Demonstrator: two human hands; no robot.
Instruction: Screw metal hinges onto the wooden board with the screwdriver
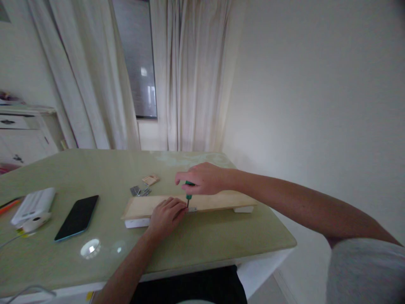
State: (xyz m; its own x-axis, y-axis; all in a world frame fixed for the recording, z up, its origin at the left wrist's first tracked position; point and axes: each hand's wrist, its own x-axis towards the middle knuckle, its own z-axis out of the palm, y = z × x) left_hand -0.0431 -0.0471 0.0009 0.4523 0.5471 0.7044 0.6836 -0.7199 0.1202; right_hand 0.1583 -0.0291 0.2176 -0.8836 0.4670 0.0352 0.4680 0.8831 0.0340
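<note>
My right hand [205, 178] is closed around the green handle of a screwdriver [189, 196], which stands upright with its tip pointing down. That tip meets a small metal hinge [192, 209] at the near edge of a long pale wooden board [218, 202]. Resting on the board, my left hand [167, 213] has its fingertips pressed together beside the screwdriver tip; whatever they pinch is too small to make out. White blocks [136, 223] show under both ends of the board.
Behind the board lie loose metal hinges [135, 191] and a small wooden piece [151, 180]. A dark phone [77, 217], a white power strip [33, 207] and a white plug with a cable [36, 222] are on the left. The table's [268, 240] right edge is near the wall.
</note>
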